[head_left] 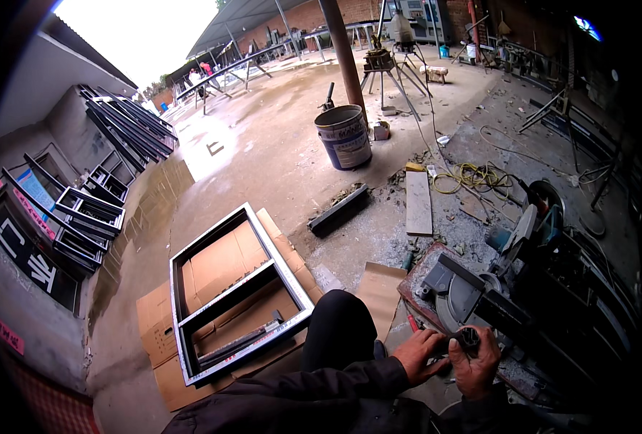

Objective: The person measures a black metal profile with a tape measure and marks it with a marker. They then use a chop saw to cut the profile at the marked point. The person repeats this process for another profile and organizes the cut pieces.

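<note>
Both my hands are together at the lower right, in front of the mitre saw (473, 289). Between the fingers and thumb of my right hand (480, 367) is a small dark piece (468, 337), which looks like a short black profile end. My left hand (421, 356) meets it from the left, fingers closed toward the same piece; its exact grip is partly hidden. A thin red thing (412, 323) shows just beyond the left fingers. Left of my knee, a rectangular window frame (281, 269) with a crossbar lies flat on cardboard (156, 325).
A dark metal bar (339, 210) and a pale board (418, 202) lie ahead. Beyond them stands a paint bucket (343, 137) beside a brown post (341, 58). Yellow cable (473, 177) coils on the debris-strewn floor. More frames (90, 210) lean along the left wall.
</note>
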A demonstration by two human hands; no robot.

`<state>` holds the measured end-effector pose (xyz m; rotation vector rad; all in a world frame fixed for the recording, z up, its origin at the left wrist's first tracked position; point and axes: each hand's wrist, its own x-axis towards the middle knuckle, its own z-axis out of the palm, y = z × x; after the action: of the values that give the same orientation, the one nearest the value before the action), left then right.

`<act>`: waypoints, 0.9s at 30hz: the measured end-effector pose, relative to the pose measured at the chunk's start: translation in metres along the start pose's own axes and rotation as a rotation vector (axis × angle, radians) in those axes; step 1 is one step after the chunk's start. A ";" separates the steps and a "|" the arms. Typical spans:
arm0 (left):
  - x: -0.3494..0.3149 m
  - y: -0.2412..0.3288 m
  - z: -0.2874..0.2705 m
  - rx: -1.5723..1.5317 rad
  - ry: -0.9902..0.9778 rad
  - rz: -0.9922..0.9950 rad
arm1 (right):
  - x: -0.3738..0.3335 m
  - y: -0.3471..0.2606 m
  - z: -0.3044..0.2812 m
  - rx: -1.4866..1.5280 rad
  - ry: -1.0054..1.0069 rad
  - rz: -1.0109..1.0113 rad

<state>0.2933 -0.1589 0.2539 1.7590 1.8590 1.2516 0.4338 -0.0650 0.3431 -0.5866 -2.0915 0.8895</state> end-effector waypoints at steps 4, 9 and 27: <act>0.001 -0.003 0.004 0.031 -0.063 -0.032 | -0.001 0.001 0.001 -0.026 0.007 -0.068; 0.006 0.003 0.001 0.070 -0.083 -0.037 | -0.001 -0.001 0.000 -0.031 0.018 -0.072; 0.014 0.013 0.007 0.089 -0.092 0.031 | -0.001 -0.003 -0.010 -0.050 0.106 -0.099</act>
<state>0.3039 -0.1453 0.2648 1.8645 1.8693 1.0944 0.4417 -0.0637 0.3497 -0.5398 -2.0339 0.7362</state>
